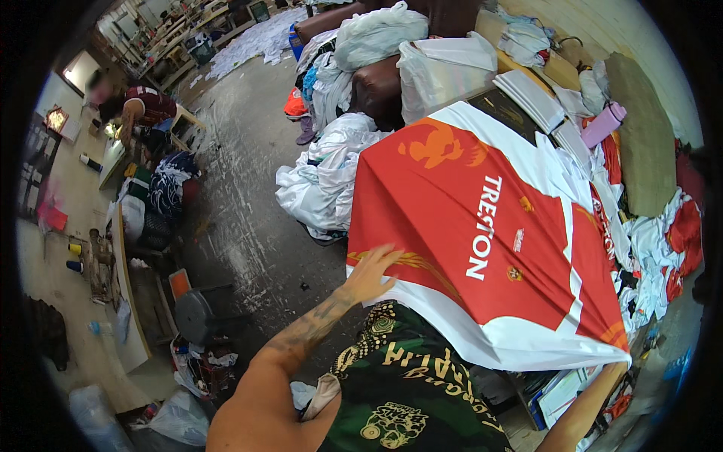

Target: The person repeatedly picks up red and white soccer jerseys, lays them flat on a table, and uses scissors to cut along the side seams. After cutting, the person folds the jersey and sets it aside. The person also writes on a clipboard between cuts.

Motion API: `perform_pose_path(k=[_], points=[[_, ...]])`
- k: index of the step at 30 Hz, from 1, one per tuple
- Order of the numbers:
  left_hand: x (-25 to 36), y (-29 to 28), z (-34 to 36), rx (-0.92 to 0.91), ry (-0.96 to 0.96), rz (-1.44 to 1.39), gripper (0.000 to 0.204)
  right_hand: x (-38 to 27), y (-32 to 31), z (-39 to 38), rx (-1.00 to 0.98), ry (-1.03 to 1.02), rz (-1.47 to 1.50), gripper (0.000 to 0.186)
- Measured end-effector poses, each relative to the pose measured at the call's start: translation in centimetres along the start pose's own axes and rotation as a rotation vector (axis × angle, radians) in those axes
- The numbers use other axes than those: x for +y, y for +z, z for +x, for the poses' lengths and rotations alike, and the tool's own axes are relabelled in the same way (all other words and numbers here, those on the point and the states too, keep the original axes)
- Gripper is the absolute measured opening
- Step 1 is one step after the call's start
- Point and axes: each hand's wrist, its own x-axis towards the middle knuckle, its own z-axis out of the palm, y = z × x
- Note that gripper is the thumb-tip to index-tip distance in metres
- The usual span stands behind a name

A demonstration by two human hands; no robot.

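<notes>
The red-and-white printed fabric [444, 222] lay spread out ahead of the person, between both hands. The left hand [373, 273], fingers splayed and gripping nothing, was over its near left edge; the right hand [614, 369] was at the near right corner, mostly hidden by cloth, so its grip could not be told. Bold white lettering [484, 228] ran sideways across the red, near small golden emblems [526, 204]; gold lettering marked the person's dark top [422, 392].
</notes>
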Motion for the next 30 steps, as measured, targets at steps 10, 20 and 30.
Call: perform_pose_path(k=[10, 20, 30], points=[[7.4, 7.2, 28.6, 0.157, -0.121, 0.392, 0.103, -0.5, -2.7, -4.2, -0.043, 0.120, -0.041, 0.066], [13.0, 12.4, 35.0, -0.016, 0.096, 0.348, 0.103, -2.5, -3.5, -7.0, -0.035, 0.205, -0.082, 0.066], [15.5, 12.8, 26.1, 0.177, -0.151, 0.112, 0.091, -2.0, -0.3, -6.8, -0.055, 0.208, -0.076, 0.066]])
